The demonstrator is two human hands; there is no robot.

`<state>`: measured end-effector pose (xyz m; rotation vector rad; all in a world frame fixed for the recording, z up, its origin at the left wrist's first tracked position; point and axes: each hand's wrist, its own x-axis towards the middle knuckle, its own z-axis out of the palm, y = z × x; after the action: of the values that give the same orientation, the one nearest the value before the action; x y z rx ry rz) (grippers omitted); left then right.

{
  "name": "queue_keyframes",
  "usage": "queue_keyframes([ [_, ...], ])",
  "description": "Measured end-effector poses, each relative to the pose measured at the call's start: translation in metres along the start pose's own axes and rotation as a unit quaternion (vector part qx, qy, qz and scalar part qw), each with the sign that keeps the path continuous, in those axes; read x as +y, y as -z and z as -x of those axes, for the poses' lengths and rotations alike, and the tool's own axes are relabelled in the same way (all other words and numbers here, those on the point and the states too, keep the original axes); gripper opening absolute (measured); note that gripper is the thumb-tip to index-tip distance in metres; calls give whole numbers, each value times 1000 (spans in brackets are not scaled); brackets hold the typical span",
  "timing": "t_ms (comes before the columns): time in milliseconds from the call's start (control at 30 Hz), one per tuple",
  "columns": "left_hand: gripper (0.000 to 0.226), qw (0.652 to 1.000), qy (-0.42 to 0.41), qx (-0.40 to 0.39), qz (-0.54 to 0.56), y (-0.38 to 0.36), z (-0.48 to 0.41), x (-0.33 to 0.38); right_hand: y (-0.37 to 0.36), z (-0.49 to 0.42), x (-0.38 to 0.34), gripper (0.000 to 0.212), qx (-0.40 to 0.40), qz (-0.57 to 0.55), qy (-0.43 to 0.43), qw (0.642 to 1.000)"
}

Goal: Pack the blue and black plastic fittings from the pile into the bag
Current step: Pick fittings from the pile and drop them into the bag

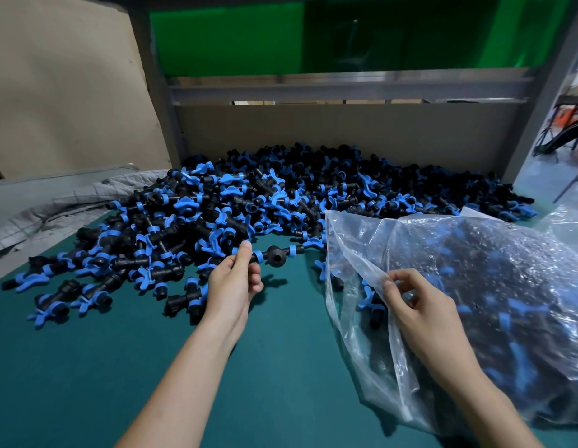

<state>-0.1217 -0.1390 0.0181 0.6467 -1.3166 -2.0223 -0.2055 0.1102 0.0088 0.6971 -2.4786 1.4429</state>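
A sprawling pile of blue and black plastic fittings (249, 202) covers the centre left of the dark green table (87, 367), the left hand (234, 282) pinches one black tee fitting with blue collars (276, 255) at centre, and the right hand (417, 302) grips the edge of the part-filled clear plastic bag (507, 270) at lower right.

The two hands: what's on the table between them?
Seen from the head camera: beside the left hand, which holds a fitting, bare green mat, then the clear bag's rim, which the right hand pinches, with a few fittings just inside.
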Motion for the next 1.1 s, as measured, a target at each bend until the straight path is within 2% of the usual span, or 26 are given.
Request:
queue_keyframes([
  [567, 28, 1000, 11, -6, 2, -1, 0, -1, -1, 0, 2, 8, -1, 2, 8, 1000],
  [667, 20, 992, 71, 8, 103, -2, -5, 0, -1, 0, 3, 7, 1, 3, 10, 1000],
  [800, 20, 946, 176, -14, 271, 0, -7, 2, -2, 0, 4, 7, 4, 11, 11, 1000],
  [1000, 24, 925, 198, -24, 324, 2, -6, 2, -3, -1, 5, 7, 2, 15, 15, 1000],
  [1100, 19, 886, 228, -102, 391, 7, -1, 3, -3, -1, 4, 7, 1, 14, 15, 1000],
])
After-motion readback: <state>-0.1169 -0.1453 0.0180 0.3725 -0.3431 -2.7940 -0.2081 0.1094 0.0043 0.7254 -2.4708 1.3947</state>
